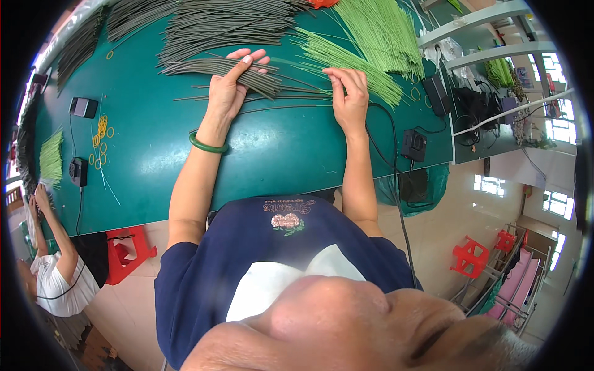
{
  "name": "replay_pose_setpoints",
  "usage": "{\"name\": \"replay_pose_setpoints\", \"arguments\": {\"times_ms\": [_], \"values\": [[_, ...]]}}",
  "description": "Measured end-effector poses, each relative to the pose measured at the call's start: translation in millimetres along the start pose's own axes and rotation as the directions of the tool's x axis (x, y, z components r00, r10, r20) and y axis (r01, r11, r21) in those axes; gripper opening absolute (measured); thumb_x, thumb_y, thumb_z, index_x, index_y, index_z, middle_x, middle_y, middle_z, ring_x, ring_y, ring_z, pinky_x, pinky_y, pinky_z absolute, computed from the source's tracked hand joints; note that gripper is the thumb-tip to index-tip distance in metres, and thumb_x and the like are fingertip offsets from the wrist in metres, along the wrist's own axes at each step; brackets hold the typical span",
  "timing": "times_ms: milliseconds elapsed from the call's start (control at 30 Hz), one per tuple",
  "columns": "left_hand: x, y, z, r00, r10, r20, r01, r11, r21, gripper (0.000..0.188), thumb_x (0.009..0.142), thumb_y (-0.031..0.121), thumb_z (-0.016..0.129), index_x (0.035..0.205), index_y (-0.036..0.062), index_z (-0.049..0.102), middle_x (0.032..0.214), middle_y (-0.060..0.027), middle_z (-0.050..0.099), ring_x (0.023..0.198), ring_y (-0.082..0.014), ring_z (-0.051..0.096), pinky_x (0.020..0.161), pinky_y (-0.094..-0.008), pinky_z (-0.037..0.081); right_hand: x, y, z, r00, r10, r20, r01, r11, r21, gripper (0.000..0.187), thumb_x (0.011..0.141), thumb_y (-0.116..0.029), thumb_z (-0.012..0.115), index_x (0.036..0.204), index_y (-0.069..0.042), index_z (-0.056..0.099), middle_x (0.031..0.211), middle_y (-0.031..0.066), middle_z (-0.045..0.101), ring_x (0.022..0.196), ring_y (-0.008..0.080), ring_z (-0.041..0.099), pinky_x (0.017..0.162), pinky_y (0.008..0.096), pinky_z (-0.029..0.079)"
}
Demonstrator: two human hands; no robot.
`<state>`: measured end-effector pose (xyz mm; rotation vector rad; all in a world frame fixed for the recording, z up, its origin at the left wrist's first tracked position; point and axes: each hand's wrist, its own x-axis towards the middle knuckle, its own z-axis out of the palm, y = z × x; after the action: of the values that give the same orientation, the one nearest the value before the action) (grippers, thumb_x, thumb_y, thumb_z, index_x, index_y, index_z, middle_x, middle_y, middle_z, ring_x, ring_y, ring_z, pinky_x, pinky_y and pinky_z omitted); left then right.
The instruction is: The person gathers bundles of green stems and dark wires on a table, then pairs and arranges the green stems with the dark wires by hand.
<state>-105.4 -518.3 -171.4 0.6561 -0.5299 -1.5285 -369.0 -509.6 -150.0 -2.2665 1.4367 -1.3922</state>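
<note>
Running crosswise through my left hand [228,89], the bundle of slim dark stems [207,65] has its long axis from left to right, its right end dipping a little toward me. My left thumb presses over the stems with the fingers behind, closed enough to hold them, fingertips jutting past the far side. My right hand [349,96] stands apart, off the bundle's right end, and I judge that sideways gap to be what matters; its fingers curl with the thumb near their tips, and I cannot tell whether they pinch a fine stem end. Some loose dark stems [291,96] lie between my hands on the green tabletop [278,154], stretching rightward. Beyond the bundle sits a pile of dark stems [226,31]; beyond my right hand, bright green stems [359,63] slant away.
</note>
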Motion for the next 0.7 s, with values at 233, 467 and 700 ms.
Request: {"name": "replay_pose_setpoints", "arguments": {"times_ms": [233, 467, 700], "values": [[4.4, 5.0, -4.7, 0.997, 0.061, -0.044, -0.063, 0.997, -0.049, 0.027, 0.100, 0.004, 0.063, 0.126, -0.0030, 0.057, 0.130, -0.0278, 0.065, 0.118, -0.0362, 0.068, 0.097, -0.0436, 0.061, -3.2, -6.7, -1.3, 0.999, 0.011, -0.030, -0.012, 0.999, -0.040, 0.017, 0.095, -0.004, 0.066, 0.104, -0.013, 0.077, 0.096, 0.0054, 0.067, 0.096, 0.0270, 0.057, 0.085, 0.0376, 0.049], [4.6, 5.9, -5.6, 0.997, 0.072, -0.036, -0.074, 0.996, -0.057, 0.027, 0.100, 0.003, 0.063, 0.126, -0.0027, 0.057, 0.130, -0.0281, 0.065, 0.118, -0.0360, 0.068, 0.096, -0.0436, 0.061, -5.4, -2.9, -2.4, 0.999, 0.033, -0.026, -0.035, 0.997, -0.075, 0.016, 0.096, -0.006, 0.065, 0.105, -0.012, 0.077, 0.098, 0.0046, 0.068, 0.097, 0.0257, 0.057, 0.086, 0.0368, 0.048], [2.1, 5.9, -1.8, 0.997, 0.071, -0.024, -0.071, 0.997, -0.024, 0.025, 0.101, 0.003, 0.062, 0.125, -0.0021, 0.056, 0.131, -0.0273, 0.064, 0.120, -0.0372, 0.066, 0.099, -0.0441, 0.060, -5.8, -4.6, -1.2, 0.999, 0.042, -0.008, -0.042, 0.997, -0.069, 0.016, 0.095, -0.005, 0.065, 0.104, -0.013, 0.077, 0.097, 0.0040, 0.067, 0.096, 0.0264, 0.056, 0.087, 0.0377, 0.048]]}}
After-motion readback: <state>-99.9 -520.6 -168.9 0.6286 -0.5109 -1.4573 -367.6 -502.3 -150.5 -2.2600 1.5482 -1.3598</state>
